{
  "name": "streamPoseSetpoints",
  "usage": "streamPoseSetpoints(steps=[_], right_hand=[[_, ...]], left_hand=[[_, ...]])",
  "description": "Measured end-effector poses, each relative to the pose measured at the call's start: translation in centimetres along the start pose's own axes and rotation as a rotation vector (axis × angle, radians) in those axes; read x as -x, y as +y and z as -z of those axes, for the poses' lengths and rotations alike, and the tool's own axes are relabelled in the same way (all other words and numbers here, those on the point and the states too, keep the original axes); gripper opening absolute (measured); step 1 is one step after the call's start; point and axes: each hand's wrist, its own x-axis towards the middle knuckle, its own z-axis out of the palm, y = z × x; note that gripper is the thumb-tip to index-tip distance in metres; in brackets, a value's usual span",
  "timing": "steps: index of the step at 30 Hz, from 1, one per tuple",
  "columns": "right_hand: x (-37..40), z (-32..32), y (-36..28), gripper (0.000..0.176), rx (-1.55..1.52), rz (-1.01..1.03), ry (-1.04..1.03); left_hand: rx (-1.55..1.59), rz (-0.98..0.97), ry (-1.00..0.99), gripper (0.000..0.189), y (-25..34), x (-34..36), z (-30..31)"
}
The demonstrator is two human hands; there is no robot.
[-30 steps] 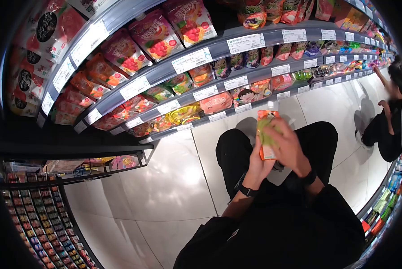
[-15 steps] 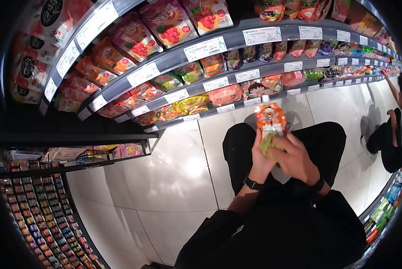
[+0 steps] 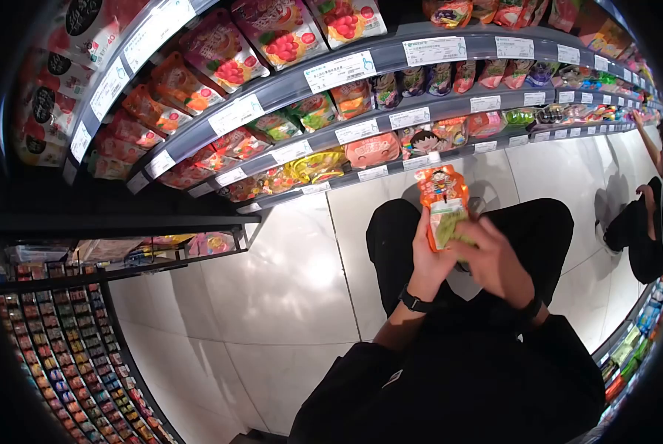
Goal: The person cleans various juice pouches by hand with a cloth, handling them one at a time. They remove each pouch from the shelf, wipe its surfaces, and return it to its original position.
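An orange spouted pouch (image 3: 442, 189) with a cartoon figure and a white cap points away from me, above my knees. My left hand (image 3: 431, 260) is closed around its lower left side. A crumpled green cloth (image 3: 450, 231) lies against the pouch's lower front. My right hand (image 3: 500, 266), slightly blurred, is closed on that cloth, its fingers bent over the pouch's lower right. Part of the pouch's bottom is hidden behind the cloth and fingers.
Curved shelves (image 3: 291, 96) with price tags and bagged sweets stand ahead. To the left are a low black rack (image 3: 124, 229) and racks of small packets (image 3: 65, 355). Another person (image 3: 646, 214) is at the far right. Pale tiles (image 3: 272, 296) cover the floor.
My right hand and the cloth have slid down and right along the pouch, baring more of its front. The left hand keeps its hold, with the pouch shifted slightly left.
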Motion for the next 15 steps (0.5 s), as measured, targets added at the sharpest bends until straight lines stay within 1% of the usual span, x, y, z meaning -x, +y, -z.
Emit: streamPoseSetpoints(steps=[1,2,3,5,6,7,8,9,10,11,12,13,14,15], right_hand=[[0.5,0.1,-0.7,0.038,-0.07,0.02,-0.067],[0.7,0.3,-1.1,0.039,-0.141,0.039,-0.134],[0.8,0.5,-0.9,0.039,-0.139,0.037,-0.135],[0.7,1.1,-0.1,0.036,-0.275,0.006,-0.113],[0.4,1.2,0.0,0.036,-0.273,0.01,-0.113],[0.1,1.4,0.0,0.034,-0.34,-0.132,-0.033],[-0.3,1.5,0.1,0.032,-0.406,-0.273,0.049],[-0.7,1.6,0.1,0.032,-0.404,-0.268,0.053],[-1.1,1.7,0.2,0.032,-0.435,-0.315,0.047],[-1.4,1.7,0.2,0.033,-0.467,-0.361,0.041],[-1.7,1.5,0.3,0.038,-0.521,-0.395,0.064],[-2.2,1.5,0.4,0.038,-0.518,-0.384,0.075],[-2.9,1.5,0.5,0.036,-0.573,-0.382,0.149],[-3.5,1.5,0.7,0.033,-0.627,-0.376,0.222]], left_hand=[[-0.084,-0.017,0.05,0.058,0.1,0.0,-1.8],[-0.06,-0.058,0.059,0.063,0.0,0.0,-2.8],[-0.059,-0.056,0.059,0.063,0.2,0.1,-2.4],[-0.172,0.023,-0.128,0.064,0.8,0.3,-1.2],[-0.177,0.045,-0.159,0.062,0.9,0.4,-1.3],[-0.178,0.042,-0.162,0.062,0.8,0.4,-1.4],[-0.395,-0.042,-0.016,0.065,0.6,0.3,-1.5],[-0.611,-0.125,0.132,0.068,0.5,0.2,-2.3],[-0.747,-0.197,0.049,0.06,0.6,0.1,-3.2],[-0.751,-0.198,0.042,0.06,0.6,0.1,-4.0],[-1.18,-0.348,0.001,0.055,0.7,-0.1,-4.7],[-1.609,-0.505,-0.045,0.052,0.9,-0.4,-5.2],[-1.718,-0.606,-0.147,0.047,1.2,-0.7,-5.7],[-1.723,-0.618,-0.162,0.047,1.5,-1.0,-6.7]])
